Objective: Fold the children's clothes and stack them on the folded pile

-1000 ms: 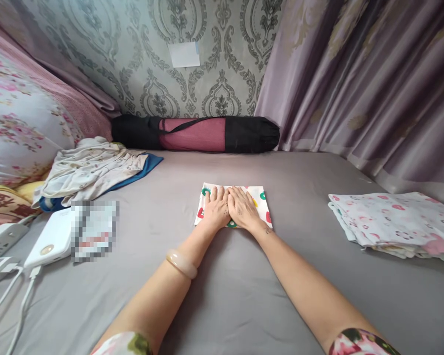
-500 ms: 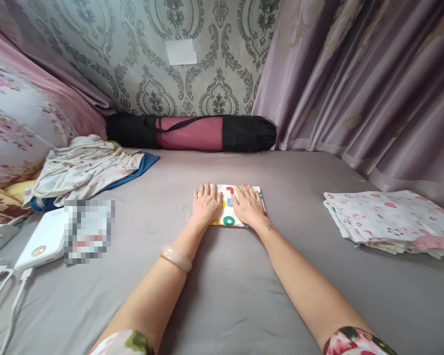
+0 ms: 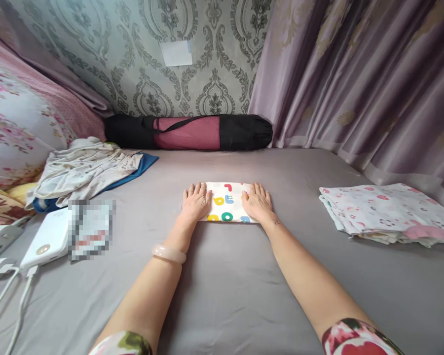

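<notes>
Head view: a folded white cloth (image 3: pixel 232 203) printed with coloured letters lies flat on the grey sheet (image 3: pixel 222 286), straight ahead of the person and between the two hands. Its near edge runs almost straight across; one middle stretch of print shows uncovered, with few creases visible.

Pressing and smoothing outward seems the step in hand. To do it well, I would keep the pressure light and even on both sides, so that neither hand drags the fold askew, and let the palms do the flattening rather than the tips. Checking that the layers line up along the near edge would also help, since a skewed layer would probably set as a crease.

The left hand (image 3: pixel 197 202) covers the left end of the cloth and the right hand (image 3: pixel 258 203) the right end. Both are spread palm down and hold nothing: the fingers are extended and point away from the person, fingertips about level with the cloth's far edge, while the thumbs reach inward over the print. The four longer fingers of each hand appear to rest at or past the cloth's ends; exactly where those ends run beneath the palms is hidden.

Farther out, a stack of folded fabric (image 3: pixel 387 212) sits well to the right, and rumpled clothing (image 3: pixel 91 167) lies to the left.
</notes>
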### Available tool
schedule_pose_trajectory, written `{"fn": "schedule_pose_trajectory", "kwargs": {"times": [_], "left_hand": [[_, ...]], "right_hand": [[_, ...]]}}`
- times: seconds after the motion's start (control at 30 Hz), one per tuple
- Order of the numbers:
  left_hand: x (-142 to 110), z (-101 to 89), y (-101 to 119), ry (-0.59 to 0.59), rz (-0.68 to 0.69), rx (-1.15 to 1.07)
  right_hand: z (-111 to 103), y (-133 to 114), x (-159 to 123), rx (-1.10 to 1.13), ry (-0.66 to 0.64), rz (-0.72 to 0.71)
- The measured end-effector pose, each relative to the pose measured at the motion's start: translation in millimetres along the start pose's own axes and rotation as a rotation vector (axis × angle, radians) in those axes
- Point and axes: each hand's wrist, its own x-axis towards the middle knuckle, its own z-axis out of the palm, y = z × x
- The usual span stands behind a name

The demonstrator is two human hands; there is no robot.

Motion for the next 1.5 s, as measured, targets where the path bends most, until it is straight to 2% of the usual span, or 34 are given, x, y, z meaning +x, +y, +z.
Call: {"fn": "schedule_pose_trajectory", "kwargs": {"times": [0.1, 0.17, 0.3, 0.37, 0.43, 0.53, 0.77, 0.87, 0.97, 1.03, 1.23, 1.4, 1.5], "left_hand": [[-2.5, -4.6, 0.0, 0.019, -0.006, 0.013], [-7.2, -7.6, 8.0, 0.078, -0.01, 0.044], [-23.8, -7.7, 38.3, 0.203, 0.085, 0.115], [-31.6, -4.8, 51.1, 0.152, 0.148, 0.125], [-36.2, -1.8, 57.5, 0.052, 0.154, 0.113], [-36.5, 0.9, 57.1, -0.045, 0.119, 0.093], [-33.5, 3.2, 53.1, -0.04, 0.116, 0.129], [-31.0, 2.8, 52.3, 0.045, 0.154, 0.148], [-22.9, 2.9, 50.2, 0.176, 0.191, 0.147], [-15.8, 4.2, 48.9, 0.205, 0.22, 0.141], [-2.8, 10.2, 47.0, -0.017, 0.281, 0.142], [-2.0, 10.8, 46.4, -0.014, 0.286, 0.133], [-1.2, 8.3, 47.1, 0.054, 0.318, 0.12]], "right_hand": [[-4.5, 2.1, -1.4, -0.011, 0.012, 0.029], [-7.3, -2.4, -5.1, -0.035, 0.062, 0.012], [-7.0, -23.1, -20.4, -0.05, 0.195, -0.192], [-2.8, -32.6, -28.3, -0.038, 0.179, -0.29], [2.4, -37.6, -33.2, -0.026, 0.115, -0.317], [7.4, -38.0, -33.9, -0.01, 0.039, -0.285], [4.7, -36.2, -31.7, 0.001, -0.009, -0.271], [0.8, -34.5, -30.1, 0.003, 0.019, -0.284], [-4.0, -30.6, -24.5, 0.001, 0.109, -0.285], [-5.5, -27.6, -19.4, -0.004, 0.132, -0.309], [2.5, -22.0, -9.1, -0.024, -0.024, -0.391], [3.9, -21.9, -8.4, -0.017, -0.031, -0.385], [-0.9, -24.0, -8.9, -0.005, -0.023, -0.385]]}}
